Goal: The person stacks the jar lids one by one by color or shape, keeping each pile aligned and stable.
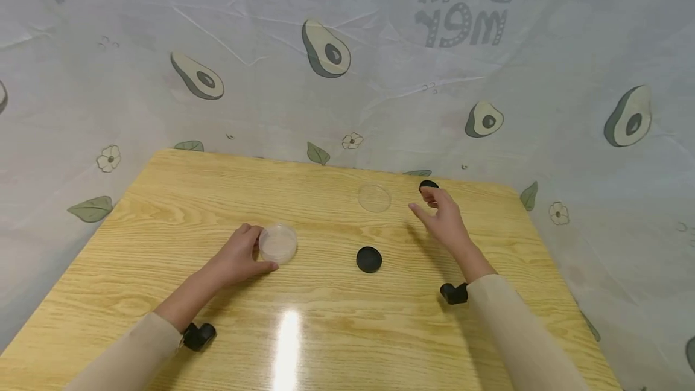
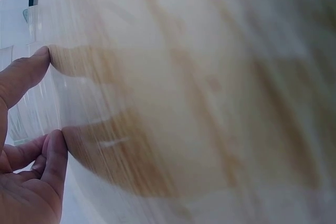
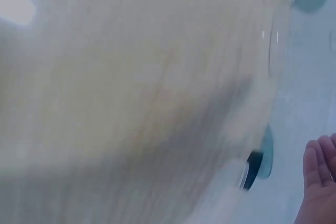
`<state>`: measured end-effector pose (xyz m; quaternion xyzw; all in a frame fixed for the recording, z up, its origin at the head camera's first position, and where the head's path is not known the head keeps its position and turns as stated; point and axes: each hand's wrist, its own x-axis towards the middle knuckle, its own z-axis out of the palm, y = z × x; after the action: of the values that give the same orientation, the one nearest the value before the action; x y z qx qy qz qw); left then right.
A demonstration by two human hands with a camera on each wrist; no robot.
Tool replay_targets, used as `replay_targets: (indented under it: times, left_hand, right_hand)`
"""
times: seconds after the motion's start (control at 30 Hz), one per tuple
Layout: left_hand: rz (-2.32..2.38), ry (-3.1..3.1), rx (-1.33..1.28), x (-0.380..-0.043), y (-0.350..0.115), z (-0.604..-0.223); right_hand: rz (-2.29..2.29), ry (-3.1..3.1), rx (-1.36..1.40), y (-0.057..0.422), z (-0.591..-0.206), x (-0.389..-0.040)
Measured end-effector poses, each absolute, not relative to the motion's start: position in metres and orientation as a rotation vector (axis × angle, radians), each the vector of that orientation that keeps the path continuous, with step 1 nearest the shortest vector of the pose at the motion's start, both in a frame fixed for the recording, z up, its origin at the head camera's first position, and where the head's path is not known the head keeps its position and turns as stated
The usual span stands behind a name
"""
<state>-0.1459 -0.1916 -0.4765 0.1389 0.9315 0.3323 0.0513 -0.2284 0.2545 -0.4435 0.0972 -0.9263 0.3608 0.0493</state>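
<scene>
My left hand [image 1: 242, 255] holds a clear round shallow dish [image 1: 279, 244] at its left edge, thumb in front and fingers behind. In the left wrist view, the thumb and fingertips [image 2: 32, 72] lie along the dish's see-through side. My right hand [image 1: 442, 219] hovers over the back right of the table, fingers loosely curved and nothing in them. Just behind its fingertips is a black round piece [image 1: 429, 184], partly hidden by the hand. In the right wrist view a black-topped round piece [image 3: 254, 169] has a pale edge beneath it.
A second clear round piece [image 1: 374, 198] lies near the back of the wooden table [image 1: 217, 198], left of the right hand. Another black round disc [image 1: 369, 259] is at the middle. A patterned cloth [image 1: 260, 77] hangs behind the table's back edge.
</scene>
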Motion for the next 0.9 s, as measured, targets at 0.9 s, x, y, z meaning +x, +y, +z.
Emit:
replay_targets:
  times: [0.9]
  left_hand:
    - [1.028,2.815,0.388,-0.149,-0.192,-0.477]
  right_hand:
    - [0.999,-3.018,-0.076,0.285,-0.451,-0.282]
